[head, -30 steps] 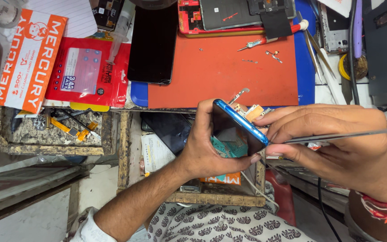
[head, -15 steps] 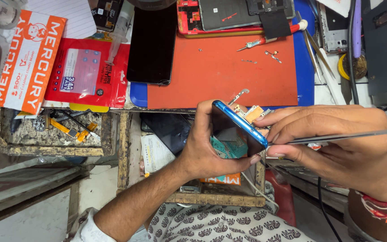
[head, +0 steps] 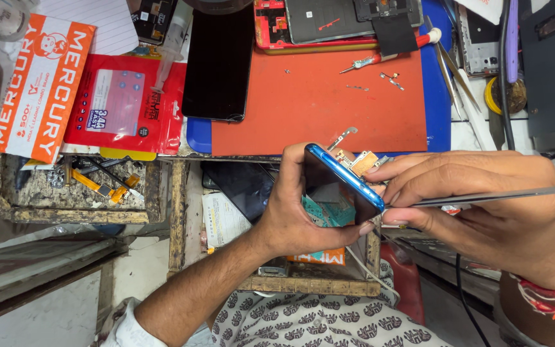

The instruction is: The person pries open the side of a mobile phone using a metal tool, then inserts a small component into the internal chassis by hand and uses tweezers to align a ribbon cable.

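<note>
The person's left hand grips a blue smartphone on edge, thumb along its lower side and fingers wrapped behind, holding it just off the front edge of the bench above an open wooden drawer. The right hand is closed in a pinch around slim metal tweezers, whose tips meet the phone's lower right corner. Judging from this, the step in hand is working the tool into the seam at that corner; the next move seems to call for a steady left grip and light pressure along the edge.

On the bench lie an orange work mat, a black phone screen face down, a small red-handled screwdriver and loose screws. A red packet lies to the left. The loose ribbon parts just behind the phone crowd the working corner.
</note>
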